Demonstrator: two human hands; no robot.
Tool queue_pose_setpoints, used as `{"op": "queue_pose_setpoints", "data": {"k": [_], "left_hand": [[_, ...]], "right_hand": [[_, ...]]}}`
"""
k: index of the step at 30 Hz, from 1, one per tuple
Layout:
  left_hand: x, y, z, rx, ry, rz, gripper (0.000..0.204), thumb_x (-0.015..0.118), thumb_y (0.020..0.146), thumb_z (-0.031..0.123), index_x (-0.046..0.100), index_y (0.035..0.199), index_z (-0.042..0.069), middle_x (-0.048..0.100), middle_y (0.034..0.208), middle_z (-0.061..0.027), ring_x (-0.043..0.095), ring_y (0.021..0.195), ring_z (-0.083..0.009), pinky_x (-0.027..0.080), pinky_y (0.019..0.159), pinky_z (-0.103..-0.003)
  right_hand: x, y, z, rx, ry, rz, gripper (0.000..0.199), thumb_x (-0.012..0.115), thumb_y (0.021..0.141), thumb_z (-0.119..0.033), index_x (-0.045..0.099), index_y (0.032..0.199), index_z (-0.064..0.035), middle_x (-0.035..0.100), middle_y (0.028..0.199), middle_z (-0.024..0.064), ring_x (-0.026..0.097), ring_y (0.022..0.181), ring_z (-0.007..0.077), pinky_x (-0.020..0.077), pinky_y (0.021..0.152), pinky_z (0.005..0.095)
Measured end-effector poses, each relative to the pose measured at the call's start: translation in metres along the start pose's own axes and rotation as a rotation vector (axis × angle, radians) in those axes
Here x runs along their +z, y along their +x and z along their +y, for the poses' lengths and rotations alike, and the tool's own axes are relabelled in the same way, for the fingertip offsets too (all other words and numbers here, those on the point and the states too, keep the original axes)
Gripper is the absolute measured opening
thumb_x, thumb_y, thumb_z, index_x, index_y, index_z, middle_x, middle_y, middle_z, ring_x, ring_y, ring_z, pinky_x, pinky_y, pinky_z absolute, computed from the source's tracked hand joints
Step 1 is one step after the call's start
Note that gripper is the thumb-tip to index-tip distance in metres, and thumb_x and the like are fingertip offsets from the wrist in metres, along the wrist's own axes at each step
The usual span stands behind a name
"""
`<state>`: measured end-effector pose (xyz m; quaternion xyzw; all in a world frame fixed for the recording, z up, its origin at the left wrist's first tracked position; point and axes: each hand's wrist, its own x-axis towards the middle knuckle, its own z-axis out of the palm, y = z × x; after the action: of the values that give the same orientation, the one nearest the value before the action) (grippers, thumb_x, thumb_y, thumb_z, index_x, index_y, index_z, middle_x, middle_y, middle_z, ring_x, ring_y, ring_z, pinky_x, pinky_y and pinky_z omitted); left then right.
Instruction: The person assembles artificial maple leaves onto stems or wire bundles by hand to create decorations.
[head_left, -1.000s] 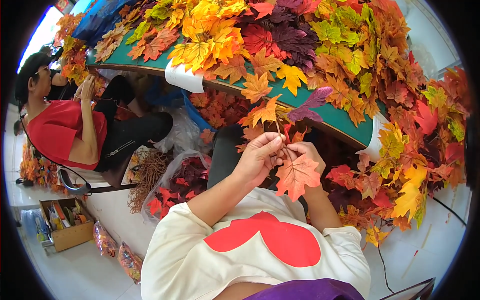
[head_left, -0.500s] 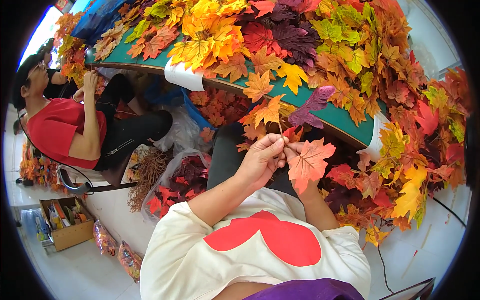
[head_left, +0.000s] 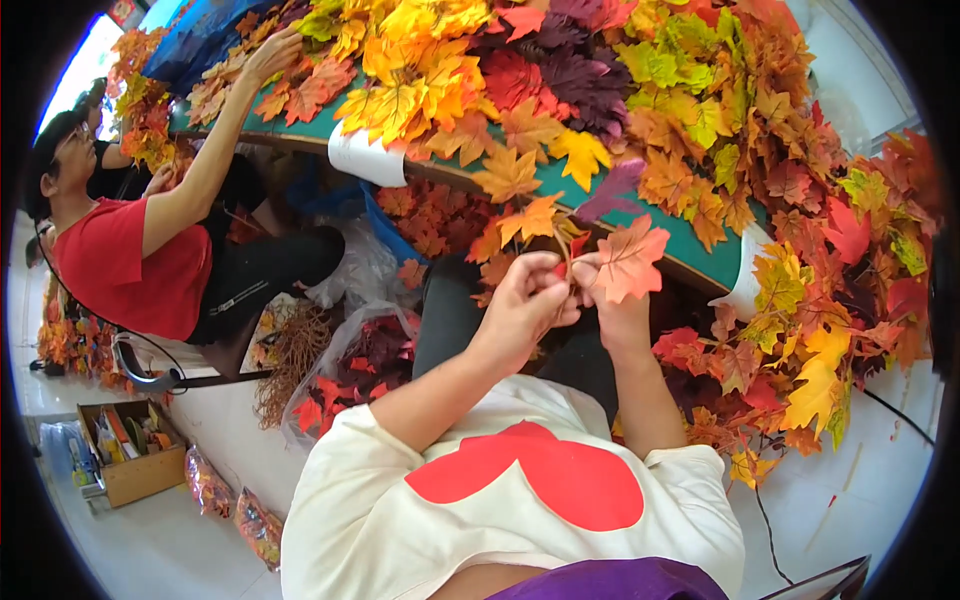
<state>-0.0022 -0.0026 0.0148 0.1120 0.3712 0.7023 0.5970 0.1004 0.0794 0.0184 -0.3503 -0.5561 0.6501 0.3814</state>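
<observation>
Over my lap, my left hand (head_left: 525,308) pinches a thin brown stem between thumb and fingers. Just above it an orange artificial maple leaf (head_left: 532,218) sticks out, near a blurred purple artificial leaf (head_left: 612,190). Close against the left fingertips, my right hand (head_left: 612,305) is closed at the base of a coral-red artificial maple leaf (head_left: 632,258), which covers part of its fingers. A bit of red leaf shows between the two hands. Exactly where the stems meet is hidden by the fingers.
Heaped artificial leaves (head_left: 430,90) cover the green table (head_left: 690,245) ahead. A leafy garland (head_left: 800,340) hangs at the right. On the left a co-worker in a red shirt (head_left: 135,265) sits, one arm over the table. A box of supplies (head_left: 145,470) and a leaf-filled bag (head_left: 350,375) stand on the floor.
Both my hands have risen slightly, and the coral-red leaf has moved up with its tip swung toward the right. The co-worker's arm has stretched out to the leaves on the table.
</observation>
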Motion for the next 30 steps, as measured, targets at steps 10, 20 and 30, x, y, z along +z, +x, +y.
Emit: {"op": "queue_pose_setpoints", "data": {"k": [10,20,30], "left_hand": [[-0.034,-0.035,0.010,-0.111,0.076,-0.128,0.017,0.053,0.089,0.020,0.057,0.099,0.007,0.058,0.084,0.0009,0.049,0.059,-0.0038,0.038,0.046,-0.016],[-0.020,-0.011,0.014,-0.160,-0.403,0.009,0.023,0.053,0.088,0.016,0.053,0.110,0.008,0.057,0.084,0.0022,0.050,0.065,-0.0061,0.041,0.054,-0.016],[-0.014,-0.006,0.018,-0.191,-0.376,-0.011,0.020,0.051,0.089,0.012,0.053,0.108,0.008,0.057,0.084,0.0002,0.050,0.065,-0.0067,0.043,0.054,-0.018]], "right_hand": [[-0.004,0.004,0.016,-0.225,-0.207,-0.326,0.016,0.062,0.080,-0.012,0.058,0.090,0.0001,0.058,0.081,0.0029,0.055,0.063,0.0092,0.0439,0.053,0.0206],[-0.039,0.093,-0.020,-0.591,-0.919,0.242,0.011,0.060,0.077,-0.012,0.060,0.081,-0.0019,0.059,0.079,0.0146,0.057,0.074,0.0318,0.0453,0.065,0.0374],[-0.077,0.162,-0.004,-0.644,-1.142,0.369,0.012,0.062,0.076,-0.013,0.062,0.082,-0.0031,0.062,0.079,0.0143,0.059,0.076,0.0314,0.0466,0.067,0.0378]]}}
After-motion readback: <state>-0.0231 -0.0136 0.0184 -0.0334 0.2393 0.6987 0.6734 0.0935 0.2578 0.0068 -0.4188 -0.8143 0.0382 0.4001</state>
